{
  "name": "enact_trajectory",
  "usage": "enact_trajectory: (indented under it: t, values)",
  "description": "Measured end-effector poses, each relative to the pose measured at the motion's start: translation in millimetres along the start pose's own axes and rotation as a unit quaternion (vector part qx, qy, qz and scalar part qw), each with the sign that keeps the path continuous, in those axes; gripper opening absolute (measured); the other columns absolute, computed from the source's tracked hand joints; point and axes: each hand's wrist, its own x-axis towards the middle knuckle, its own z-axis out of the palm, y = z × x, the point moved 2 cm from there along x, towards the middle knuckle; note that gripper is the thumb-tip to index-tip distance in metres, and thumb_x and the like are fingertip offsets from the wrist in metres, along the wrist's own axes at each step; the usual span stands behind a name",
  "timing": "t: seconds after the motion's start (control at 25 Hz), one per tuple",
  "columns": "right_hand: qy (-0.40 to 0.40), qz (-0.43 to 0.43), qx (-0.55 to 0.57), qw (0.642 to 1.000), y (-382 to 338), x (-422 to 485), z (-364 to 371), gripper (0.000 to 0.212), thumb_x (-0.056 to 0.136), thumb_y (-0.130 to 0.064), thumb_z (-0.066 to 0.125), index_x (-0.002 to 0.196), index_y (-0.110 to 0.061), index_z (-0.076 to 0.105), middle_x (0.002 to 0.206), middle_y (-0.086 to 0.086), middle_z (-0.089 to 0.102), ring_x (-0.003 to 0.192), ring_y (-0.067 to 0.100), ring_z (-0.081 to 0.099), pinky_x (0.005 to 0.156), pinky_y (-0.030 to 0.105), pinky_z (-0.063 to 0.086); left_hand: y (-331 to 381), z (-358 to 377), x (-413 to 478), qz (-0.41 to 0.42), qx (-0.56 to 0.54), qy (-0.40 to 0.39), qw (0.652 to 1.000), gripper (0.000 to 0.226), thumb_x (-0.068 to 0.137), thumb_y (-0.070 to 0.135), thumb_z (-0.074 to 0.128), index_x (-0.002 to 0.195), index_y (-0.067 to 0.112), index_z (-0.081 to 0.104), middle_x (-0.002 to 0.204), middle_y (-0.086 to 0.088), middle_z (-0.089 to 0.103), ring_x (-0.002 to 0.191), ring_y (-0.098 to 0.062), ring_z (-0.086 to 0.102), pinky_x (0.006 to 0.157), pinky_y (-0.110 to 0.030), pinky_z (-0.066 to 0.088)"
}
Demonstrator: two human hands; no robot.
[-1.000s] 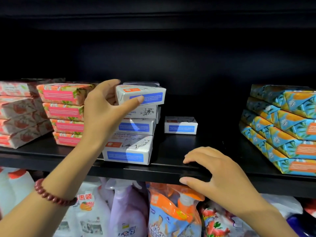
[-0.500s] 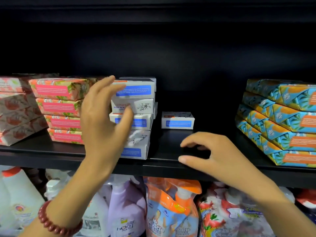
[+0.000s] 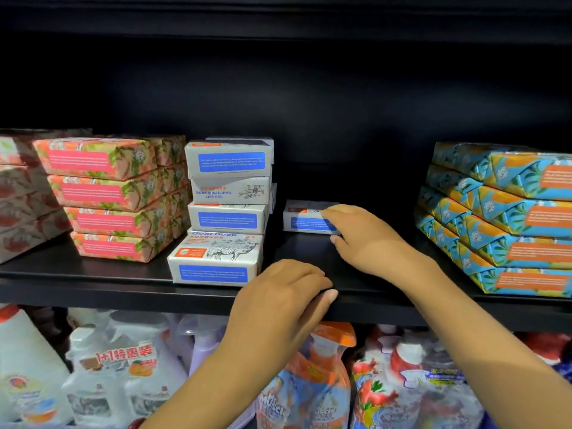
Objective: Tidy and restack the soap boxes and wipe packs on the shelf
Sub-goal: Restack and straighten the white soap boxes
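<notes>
The lone soap box (image 3: 305, 219) sits by itself toward the back of the shelf (image 3: 93, 283), just right of the white soap stack (image 3: 229, 209). Our right grip (image 3: 365, 239) is on it, fingers laid over the top and thumb at the front corner, so a light pinch as far as we can tell. The left grip (image 3: 278, 298) just rests on the shelf edge, loosely curled, holding nothing. Progress-wise we'd say partway. The pink packs (image 3: 114, 199) and blue-orange packs (image 3: 501, 218) look pretty neat, but the soap stack's bottom box pokes forward and this stray needs a home.
</notes>
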Motion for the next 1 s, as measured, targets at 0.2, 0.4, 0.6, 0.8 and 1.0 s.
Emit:
enact_trajectory:
  t: [0.2, 0.4, 0.6, 0.8, 1.0]
  values:
    - [0.048, -0.052, 0.03, 0.997, 5, -34, -10, 0.048, 0.092, -0.01, 0.048, 0.138, -0.02, 0.039, 0.139, -0.003, 0.041, 0.127, 0.014, 0.034, 0.104, 0.03, 0.034, 1, 1, -1, -0.003, -0.006, 0.013, 1.0, 0.032, 0.09, 0.037, 0.048, 0.09, 0.018, 0.074, 0.093, 0.006, 0.071, 0.088, -0.013, 0.066, 0.071, -0.028, 0.054]
    - [0.128, -0.099, 0.123, 0.979, 8, -57, -20, 0.032, 0.08, -0.033, 0.066, 0.11, -0.024, 0.058, 0.108, -0.011, 0.055, 0.104, 0.007, 0.046, 0.08, 0.019, 0.039, -1, 3, -5, 0.012, -0.013, 0.047, 0.999, 0.028, 0.09, 0.034, 0.052, 0.087, 0.017, 0.074, 0.091, 0.006, 0.071, 0.084, -0.015, 0.066, 0.067, -0.029, 0.053]
    - [0.03, -0.033, 0.119, 0.992, 12, -49, -7, 0.074, 0.075, -0.049, 0.069, 0.137, -0.018, 0.041, 0.128, -0.005, 0.048, 0.114, 0.009, 0.045, 0.09, 0.017, 0.036, -1, 1, -6, 0.014, -0.035, 0.057, 0.998, 0.027, 0.089, 0.034, 0.054, 0.083, 0.016, 0.074, 0.086, 0.009, 0.071, 0.081, -0.013, 0.064, 0.068, -0.028, 0.049]
    - [0.179, -0.05, 0.143, 0.972, 10, -67, -19, 0.067, 0.07, -0.035, 0.078, 0.127, -0.018, 0.049, 0.121, -0.005, 0.05, 0.112, 0.011, 0.047, 0.088, 0.032, 0.044, 5, -10, -5, -0.072, -0.082, 0.026, 0.994, 0.041, 0.085, 0.056, 0.048, 0.1, 0.026, 0.071, 0.093, 0.016, 0.07, 0.09, 0.0, 0.062, 0.075, -0.023, 0.051]
    - [0.294, -0.105, 0.236, 0.92, 11, -91, -32, 0.065, 0.071, -0.022, 0.08, 0.126, -0.009, 0.05, 0.124, -0.003, 0.048, 0.119, 0.011, 0.045, 0.096, 0.02, 0.037, 1, -13, 5, -0.269, -0.35, 0.054, 0.896, 0.063, 0.066, 0.071, 0.054, 0.117, 0.035, 0.057, 0.096, 0.026, 0.069, 0.095, 0.008, 0.063, 0.083, -0.017, 0.051]
